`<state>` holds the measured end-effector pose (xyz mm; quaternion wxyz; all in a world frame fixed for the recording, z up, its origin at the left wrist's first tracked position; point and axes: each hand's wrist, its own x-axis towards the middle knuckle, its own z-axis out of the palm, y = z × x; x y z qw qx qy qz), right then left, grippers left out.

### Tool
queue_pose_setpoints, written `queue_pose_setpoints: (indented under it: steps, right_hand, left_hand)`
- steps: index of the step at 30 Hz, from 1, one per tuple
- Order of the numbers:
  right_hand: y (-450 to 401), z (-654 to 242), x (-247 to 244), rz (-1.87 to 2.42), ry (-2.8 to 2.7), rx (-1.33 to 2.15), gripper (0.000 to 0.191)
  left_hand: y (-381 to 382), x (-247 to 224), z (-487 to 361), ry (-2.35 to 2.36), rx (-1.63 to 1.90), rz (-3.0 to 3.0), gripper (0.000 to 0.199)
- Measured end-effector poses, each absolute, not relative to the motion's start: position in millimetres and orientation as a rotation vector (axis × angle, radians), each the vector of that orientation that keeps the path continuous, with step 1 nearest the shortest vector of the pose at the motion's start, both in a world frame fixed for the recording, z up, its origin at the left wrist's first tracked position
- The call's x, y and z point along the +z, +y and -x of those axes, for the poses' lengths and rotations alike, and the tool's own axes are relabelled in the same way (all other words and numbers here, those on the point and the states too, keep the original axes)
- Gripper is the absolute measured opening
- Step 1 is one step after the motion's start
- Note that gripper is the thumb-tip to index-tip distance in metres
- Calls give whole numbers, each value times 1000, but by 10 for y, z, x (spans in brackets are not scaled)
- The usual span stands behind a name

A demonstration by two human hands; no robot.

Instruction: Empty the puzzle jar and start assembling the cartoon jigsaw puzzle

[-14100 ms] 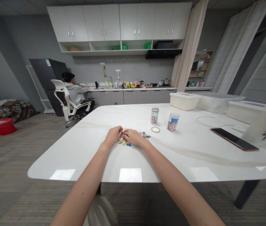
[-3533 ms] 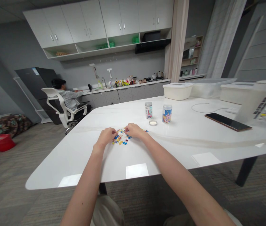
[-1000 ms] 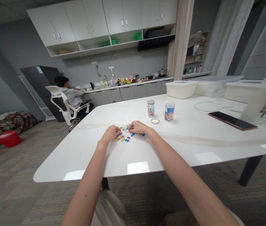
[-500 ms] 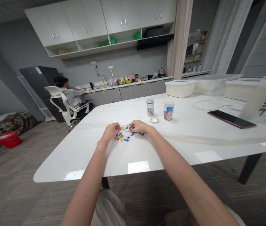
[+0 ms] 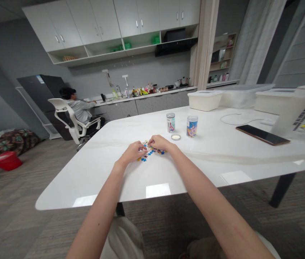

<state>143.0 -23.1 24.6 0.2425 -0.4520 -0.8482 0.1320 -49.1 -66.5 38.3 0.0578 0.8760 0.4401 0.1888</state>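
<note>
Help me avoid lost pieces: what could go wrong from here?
Small puzzle pieces lie spread around the left hand and right hand, so a stray sweep might scatter some. Reaching outward, the right hand could bump the round lid nearby or perhaps tip the upright blue can.

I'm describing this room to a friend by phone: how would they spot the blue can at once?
Find the big white table, then the right hand at the puzzle pieces. Beyond that hand, further right, two cans stand near a small round lid. The blue can is the right-hand one; the paler can has a silvery top.
</note>
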Motion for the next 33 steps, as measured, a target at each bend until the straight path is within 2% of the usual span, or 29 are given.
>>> queue_pose_setpoints:
  steps: [8, 24, 33]
  right_hand:
    - [-214, -1427, 241, 1240, -2284, 328, 29]
    - [-192, -1426, 218, 1254, -2264, 344, 26]
    - [-175, -1450, 181, 1266, -2291, 397, 30]
  left_hand:
    - [-657, 343, 420, 1354, 522, -2669, 15]
    - [-624, 339, 468, 1432, 558, -2728, 27]
    - [-631, 349, 487, 1488, 518, -2663, 20]
